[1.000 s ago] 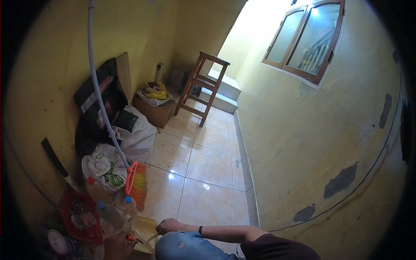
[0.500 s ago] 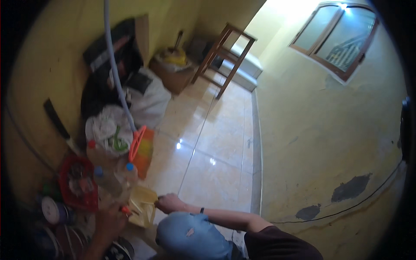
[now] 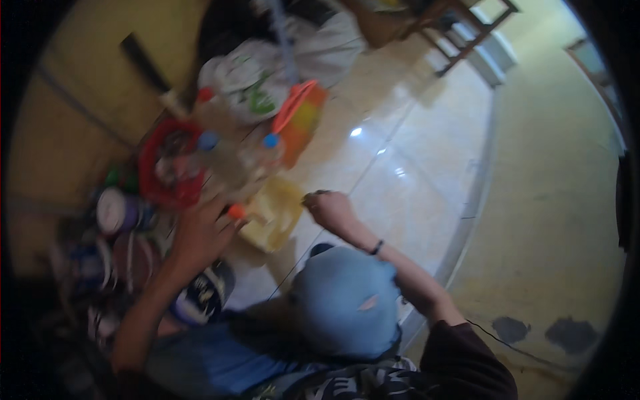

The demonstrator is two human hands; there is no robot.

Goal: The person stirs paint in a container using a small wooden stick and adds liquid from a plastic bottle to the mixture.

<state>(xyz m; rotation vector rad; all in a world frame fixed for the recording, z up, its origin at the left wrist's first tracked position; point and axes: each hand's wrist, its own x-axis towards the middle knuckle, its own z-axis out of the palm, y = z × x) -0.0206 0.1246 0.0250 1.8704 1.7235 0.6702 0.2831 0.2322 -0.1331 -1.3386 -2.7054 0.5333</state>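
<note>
A yellow plastic container (image 3: 275, 215) lies tilted on the tiled floor in front of my bent knee in blue jeans (image 3: 347, 307). My right hand (image 3: 328, 209) is closed on its right edge; a dark band is on that wrist. My left hand (image 3: 199, 235) reaches in from the lower left, with its fingertips at the container's small orange cap (image 3: 235, 212). Motion blur hides how those fingers grip.
Two clear bottles with blue caps (image 3: 208, 141) (image 3: 270, 142) stand behind the container, beside a red basket (image 3: 167, 175) and an orange plastic piece (image 3: 301, 120). White bags (image 3: 248, 80) lie further back. A wooden stool (image 3: 467, 30) stands far right. Jars and clutter fill the left.
The view has tipped down and moved closer to the floor clutter. My left hand has come in and reached the orange cap. My right hand stays at the yellow container.
</note>
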